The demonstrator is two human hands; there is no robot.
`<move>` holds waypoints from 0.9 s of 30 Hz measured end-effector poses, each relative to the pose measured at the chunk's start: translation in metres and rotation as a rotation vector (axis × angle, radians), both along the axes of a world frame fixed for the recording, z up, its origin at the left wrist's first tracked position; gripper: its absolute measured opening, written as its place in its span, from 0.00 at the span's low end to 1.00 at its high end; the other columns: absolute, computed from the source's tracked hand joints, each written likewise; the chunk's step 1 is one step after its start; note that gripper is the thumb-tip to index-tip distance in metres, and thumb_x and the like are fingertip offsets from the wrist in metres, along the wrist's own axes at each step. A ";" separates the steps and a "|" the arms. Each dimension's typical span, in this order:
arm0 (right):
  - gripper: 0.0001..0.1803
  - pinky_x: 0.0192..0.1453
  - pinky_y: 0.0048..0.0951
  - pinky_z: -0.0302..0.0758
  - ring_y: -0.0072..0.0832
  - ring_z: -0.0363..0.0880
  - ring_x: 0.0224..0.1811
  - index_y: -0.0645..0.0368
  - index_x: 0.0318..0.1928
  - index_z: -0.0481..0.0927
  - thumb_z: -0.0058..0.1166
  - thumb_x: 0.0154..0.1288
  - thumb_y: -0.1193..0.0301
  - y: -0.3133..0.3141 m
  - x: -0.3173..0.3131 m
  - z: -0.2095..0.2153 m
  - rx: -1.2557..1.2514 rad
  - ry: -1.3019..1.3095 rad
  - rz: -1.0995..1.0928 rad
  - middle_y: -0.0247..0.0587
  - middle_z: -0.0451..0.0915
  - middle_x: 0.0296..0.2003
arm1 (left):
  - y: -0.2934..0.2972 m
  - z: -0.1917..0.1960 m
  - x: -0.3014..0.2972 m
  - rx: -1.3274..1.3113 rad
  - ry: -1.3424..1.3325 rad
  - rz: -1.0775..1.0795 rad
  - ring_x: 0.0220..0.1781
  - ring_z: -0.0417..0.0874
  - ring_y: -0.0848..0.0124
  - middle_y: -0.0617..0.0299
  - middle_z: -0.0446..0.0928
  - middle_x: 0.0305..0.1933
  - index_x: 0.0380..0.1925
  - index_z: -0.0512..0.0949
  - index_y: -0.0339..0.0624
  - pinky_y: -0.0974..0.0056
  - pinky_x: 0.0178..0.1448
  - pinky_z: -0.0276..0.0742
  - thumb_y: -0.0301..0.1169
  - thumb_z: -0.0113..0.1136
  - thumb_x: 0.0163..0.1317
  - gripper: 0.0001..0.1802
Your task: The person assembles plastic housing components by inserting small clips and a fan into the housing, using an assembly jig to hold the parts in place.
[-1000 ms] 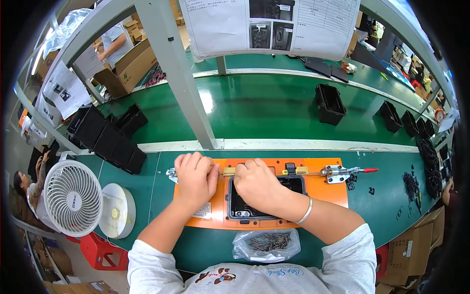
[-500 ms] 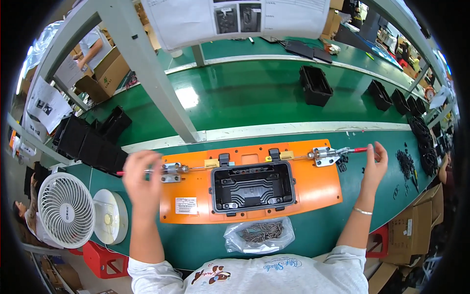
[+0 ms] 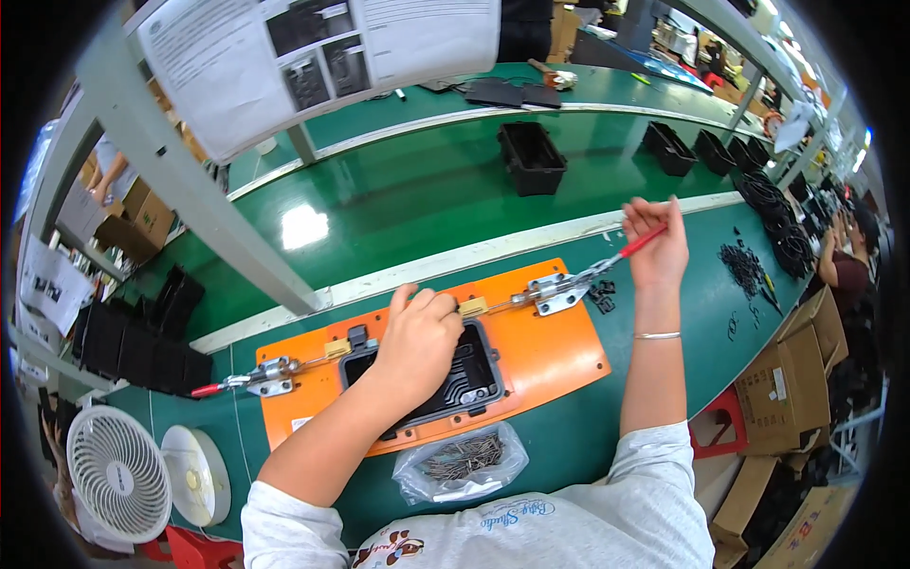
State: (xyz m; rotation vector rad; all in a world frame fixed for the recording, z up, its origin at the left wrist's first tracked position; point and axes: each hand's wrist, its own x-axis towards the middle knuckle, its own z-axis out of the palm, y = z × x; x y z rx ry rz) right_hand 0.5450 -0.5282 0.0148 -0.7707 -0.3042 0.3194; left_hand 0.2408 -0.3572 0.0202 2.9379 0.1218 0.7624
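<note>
While right fingers (image 3: pixel 635 218) curl round red handle (image 3: pixel 645 240) | left fingers (image 3: pixel 438 308) bent over black box (image 3: pixel 493 360) | grip unclear

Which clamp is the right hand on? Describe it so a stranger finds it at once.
Find the green workbench and the orange plate on it. At the plate's right end sits a metal toggle clamp with a red handle. Unlike the similar left-end clamp, whose handle is untouched, this one's handle has the right hand on it.

Black box (image 3: pixel 477 370) partly hidden; printed sheet (image 3: pixel 284 71) cropped above.
</note>
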 end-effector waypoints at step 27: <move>0.26 0.29 0.38 0.75 0.41 0.81 0.26 0.62 0.27 0.77 0.68 0.52 0.49 0.005 -0.194 0.026 -1.206 -1.215 0.156 0.46 0.79 0.24 | 0.009 0.031 -0.131 -0.333 0.324 0.540 0.25 0.80 0.53 0.52 0.76 0.19 0.15 0.75 0.37 0.54 0.31 0.74 0.48 0.70 0.50 0.24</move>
